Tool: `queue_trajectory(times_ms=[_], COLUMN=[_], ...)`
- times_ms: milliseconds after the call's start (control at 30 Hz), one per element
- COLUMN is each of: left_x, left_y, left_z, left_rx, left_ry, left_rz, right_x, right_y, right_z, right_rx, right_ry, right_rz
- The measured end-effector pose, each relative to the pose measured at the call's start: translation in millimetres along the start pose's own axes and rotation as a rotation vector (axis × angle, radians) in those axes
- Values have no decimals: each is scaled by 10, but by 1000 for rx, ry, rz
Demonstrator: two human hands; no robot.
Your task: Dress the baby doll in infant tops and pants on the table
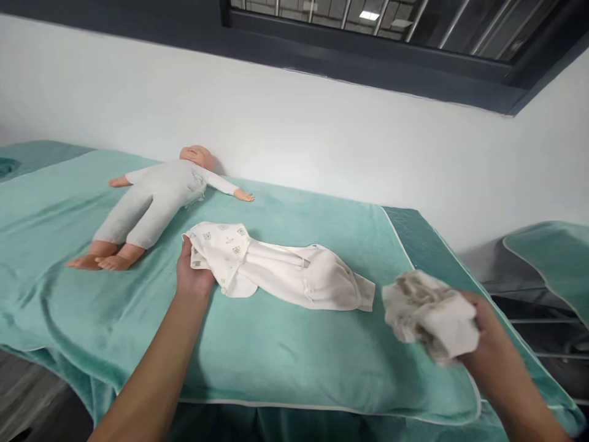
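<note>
A white baby garment (280, 273) with small printed animal motifs at one end lies stretched out across the middle of the bed. My left hand (196, 276) grips its printed left end, the fingers partly hidden under the cloth. At the right, my right hand (481, 331) is closed around a bunched-up white cloth (430, 316), somewhat blurred, held just past the garment's narrow right end. What kind of cloth it is does not show. A baby doll (151, 196) in pale, close-fitting clothing lies on its back at the upper left, arms spread, apart from both hands.
Green blankets (294, 362) with pale piping cover the bed, and their front edge hangs down. Behind it stands a white wall (294, 135) under a dark-framed, barred window (368, 37). Another green-covered surface (556, 258) with metal rails below is at the far right.
</note>
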State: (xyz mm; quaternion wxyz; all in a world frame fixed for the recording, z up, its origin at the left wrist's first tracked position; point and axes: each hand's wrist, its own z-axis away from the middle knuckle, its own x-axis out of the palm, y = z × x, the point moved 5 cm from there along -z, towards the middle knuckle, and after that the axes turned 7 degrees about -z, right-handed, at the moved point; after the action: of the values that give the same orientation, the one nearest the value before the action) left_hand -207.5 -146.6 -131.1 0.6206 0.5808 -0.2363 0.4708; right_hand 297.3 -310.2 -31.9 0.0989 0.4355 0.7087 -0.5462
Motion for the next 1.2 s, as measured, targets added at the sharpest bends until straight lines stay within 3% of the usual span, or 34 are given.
queue_trajectory(times_ms=[67,133,200,267,367,433,500,600,633,700,800,867,933,1000,1067,1200], left_x=[3,9,-11,-60,-190,-284,-300,-38,119,518,994,1115,1073,973,901,1009], left_y=[-5,-6,21,83,226,355,511,634,634,583,317,47,-216,-371,-414,-226], left_z=[9,15,18,18,4,-1,45,223,288,393,345,212,74,-7,-17,129], left_rx=[-24,-17,15,42,74,169,385,702,768,882,773,643,530,485,482,501], left_ry=[-17,-27,3,39,92,165,271,326,286,95,-242,-416,-544,-613,-645,-668], left_rz=[37,19,-8,-44,-150,-308,-534,-776,-817,-942,-1144,-1409,-1687,-1789,-1807,-1854], right_x=[-73,18,244,372,364,271,243,529,708,1141,1811,2203,2501,2616,2560,2059], right_y=[56,151,331,555,697,595,352,-135,-296,-583,-980,-1223,-1417,-1575,-1696,-1910], right_z=[-107,-209,-273,-296,-271,-262,-263,-275,-284,-317,-391,-437,-478,-547,-627,-722], right_rx=[6,-102,-168,-106,-8,-4,-54,-161,-195,-235,-328,-409,-472,-493,-497,-605], right_ry=[76,66,-120,-234,-372,-350,-284,-280,-303,-369,-450,-540,-659,-693,-660,-443], right_rz=[29,130,214,259,177,174,212,159,119,37,-63,2,169,239,247,272])
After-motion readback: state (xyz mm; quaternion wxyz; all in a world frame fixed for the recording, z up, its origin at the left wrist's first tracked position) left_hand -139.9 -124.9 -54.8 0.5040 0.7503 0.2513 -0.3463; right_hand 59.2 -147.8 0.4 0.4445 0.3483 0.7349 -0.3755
